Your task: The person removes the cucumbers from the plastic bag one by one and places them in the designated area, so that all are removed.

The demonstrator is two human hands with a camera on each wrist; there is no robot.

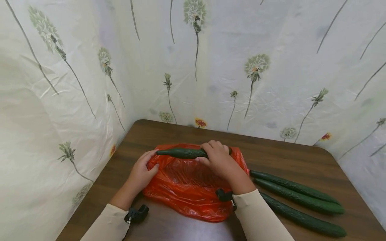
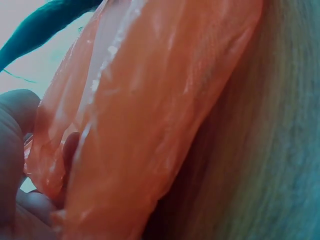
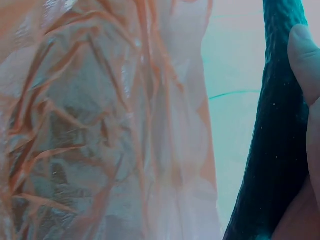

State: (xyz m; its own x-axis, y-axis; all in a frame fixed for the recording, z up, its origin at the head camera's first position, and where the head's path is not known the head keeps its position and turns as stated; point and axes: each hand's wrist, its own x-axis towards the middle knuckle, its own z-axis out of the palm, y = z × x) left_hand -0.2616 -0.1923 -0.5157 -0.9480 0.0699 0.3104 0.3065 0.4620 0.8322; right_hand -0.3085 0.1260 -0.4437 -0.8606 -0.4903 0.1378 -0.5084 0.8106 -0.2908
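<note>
In the head view a red plastic bag (image 1: pixel 187 197) lies on the table with its mouth spread. My left hand (image 1: pixel 141 170) holds the bag's left edge; the left wrist view shows the thin film (image 2: pixel 145 110) between thumb and fingers. My right hand (image 1: pixel 218 159) grips a dark green cucumber (image 1: pixel 182 153) near its right end. That cucumber lies level above the far side of the bag opening, its thin tip close to my left fingers. In the right wrist view the bumpy cucumber (image 3: pixel 275 115) is apart from the bag.
Three more cucumbers lie to the right of the bag: a far one (image 1: pixel 295 185), one against it (image 1: pixel 301 197) and a nearer one (image 1: pixel 304 217). They rest on a brown wooden table (image 1: pixel 283 154). A flower-patterned sheet (image 1: pixel 217 83) hangs behind and to the left.
</note>
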